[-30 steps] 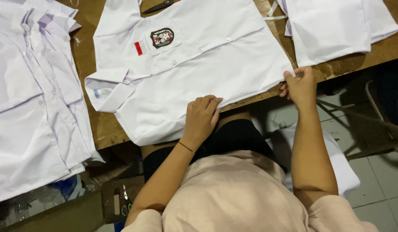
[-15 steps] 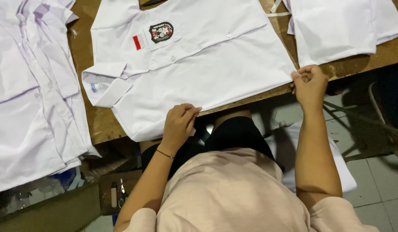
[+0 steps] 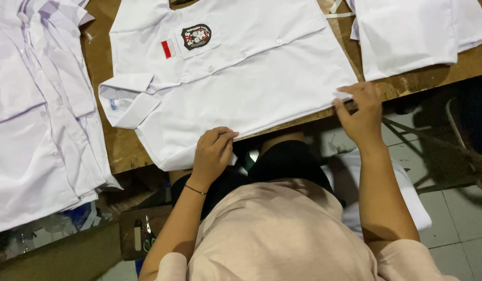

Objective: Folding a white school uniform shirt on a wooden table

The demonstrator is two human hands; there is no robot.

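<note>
Left hand (image 3: 212,153): I see its fingers curled on the white shirt (image 3: 241,83) hem.
Right hand (image 3: 361,112): fingers pinch the shirt's corner at the table (image 3: 121,151) edge.

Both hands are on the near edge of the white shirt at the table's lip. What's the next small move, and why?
Probably lift that edge and fold it up over the front. The left hand pinches the white shirt at its hanging near edge, the right hand grips its corner, and the shirt lies flat, buttoned, on the wooden table.
</note>
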